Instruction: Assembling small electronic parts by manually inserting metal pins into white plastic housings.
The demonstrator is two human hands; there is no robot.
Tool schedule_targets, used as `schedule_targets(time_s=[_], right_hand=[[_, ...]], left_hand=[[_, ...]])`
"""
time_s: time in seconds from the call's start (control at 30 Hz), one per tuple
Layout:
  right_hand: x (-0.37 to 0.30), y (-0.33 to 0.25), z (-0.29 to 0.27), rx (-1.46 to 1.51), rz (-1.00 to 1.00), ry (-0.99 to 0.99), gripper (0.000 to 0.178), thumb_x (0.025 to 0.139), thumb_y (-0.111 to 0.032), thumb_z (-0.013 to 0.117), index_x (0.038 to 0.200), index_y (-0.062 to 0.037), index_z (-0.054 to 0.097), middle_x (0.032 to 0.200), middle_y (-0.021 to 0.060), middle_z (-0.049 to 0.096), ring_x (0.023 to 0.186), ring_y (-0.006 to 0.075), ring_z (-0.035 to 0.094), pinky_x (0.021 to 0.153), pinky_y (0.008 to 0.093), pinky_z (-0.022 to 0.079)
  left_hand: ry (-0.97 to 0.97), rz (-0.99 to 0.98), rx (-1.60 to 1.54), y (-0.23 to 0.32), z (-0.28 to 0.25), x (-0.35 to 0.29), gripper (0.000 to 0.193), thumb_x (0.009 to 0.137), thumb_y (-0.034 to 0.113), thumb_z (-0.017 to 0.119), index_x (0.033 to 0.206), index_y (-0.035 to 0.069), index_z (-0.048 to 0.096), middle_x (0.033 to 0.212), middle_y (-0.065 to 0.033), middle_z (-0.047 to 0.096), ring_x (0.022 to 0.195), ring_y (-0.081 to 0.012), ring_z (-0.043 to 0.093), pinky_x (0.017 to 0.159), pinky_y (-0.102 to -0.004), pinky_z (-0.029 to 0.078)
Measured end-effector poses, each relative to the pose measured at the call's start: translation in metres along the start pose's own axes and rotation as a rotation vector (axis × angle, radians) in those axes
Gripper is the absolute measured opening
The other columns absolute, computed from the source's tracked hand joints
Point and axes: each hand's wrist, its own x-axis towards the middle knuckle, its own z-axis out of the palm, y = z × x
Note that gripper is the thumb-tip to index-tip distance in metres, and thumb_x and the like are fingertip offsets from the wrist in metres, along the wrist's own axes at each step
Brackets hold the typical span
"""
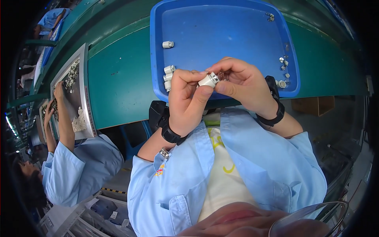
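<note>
Over the near part of the blue tray (225, 10), my left hand (185, 98) pinches a small white cylindrical part (207, 81) between thumb and fingers. It lies tilted, its metallic end pointing toward my right hand (246, 85). The right thumb and fingertips close on a small shiny piece (221, 75) right at that end; its exact kind is too small to make out. More white cylinders of the same look (169, 70) lie along the tray's left side, a few of them beside my left hand. One more cylinder (167, 44) rests farther up.
Small shiny metal pieces (283, 61) are scattered at the tray's right side, with a little cluster (270, 17) in its far right corner. The tray sits on a green bench (118, 75). At left, another person's hands (58, 93) work over a metal-framed tray (87, 98) of small parts.
</note>
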Motion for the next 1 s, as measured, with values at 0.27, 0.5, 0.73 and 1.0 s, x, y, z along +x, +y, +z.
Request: schedule_targets(time_s=[0.27, 0.5, 0.73, 1.0], right_hand=[[0.04, -0.092, -0.023, -1.001, -0.333, 0.004, 0.024, 0.077, -0.01, 0.066, 0.098, -0.0001, 0.058, 0.086, 0.0066, 0.059, 0.078, 0.0124, 0.054, 0.071, 0.0242, 0.044], [0.247, -0.121, -0.158, -1.391, -0.074, 0.302, 0.031, 0.075, -0.025, 0.063, 0.09, 0.001, 0.057, 0.075, 0.0096, 0.06, 0.069, 0.0185, 0.058, 0.064, 0.0302, 0.046], [0.368, -0.077, -0.287, -1.716, 0.188, 0.667, 0.04, 0.076, -0.032, 0.059, 0.101, -0.0012, 0.058, 0.092, 0.0206, 0.063, 0.089, 0.0347, 0.06, 0.078, 0.0398, 0.047], [0.368, -0.054, -0.327, -1.663, 0.233, 0.63, 0.056, 0.079, -0.047, 0.058, 0.114, -0.0028, 0.054, 0.108, 0.0161, 0.061, 0.097, 0.0315, 0.059, 0.083, 0.0363, 0.045]], left_hand=[[-0.022, -0.058, 0.748, 0.018, -0.007, 0.028, 0.029, 0.083, 0.018, 0.063, 0.103, 0.003, 0.049, 0.11, -0.0137, 0.052, 0.097, -0.025, 0.053, 0.083, -0.0354, 0.041], [-0.176, -0.035, 1.363, 0.031, -0.031, 0.065, 0.032, 0.075, 0.021, 0.066, 0.099, 0.003, 0.054, 0.111, -0.0141, 0.051, 0.105, -0.0306, 0.047, 0.086, -0.0414, 0.037], [-0.212, -0.071, 1.334, 0.044, -0.052, 0.088, 0.031, 0.074, 0.019, 0.067, 0.1, 0.004, 0.056, 0.112, -0.0139, 0.052, 0.106, -0.0308, 0.047, 0.087, -0.0407, 0.037], [-0.275, -0.086, 1.295, 0.029, -0.071, 0.101, 0.03, 0.074, 0.019, 0.066, 0.098, 0.003, 0.056, 0.111, -0.0137, 0.052, 0.106, -0.0309, 0.046, 0.087, -0.0411, 0.036]])
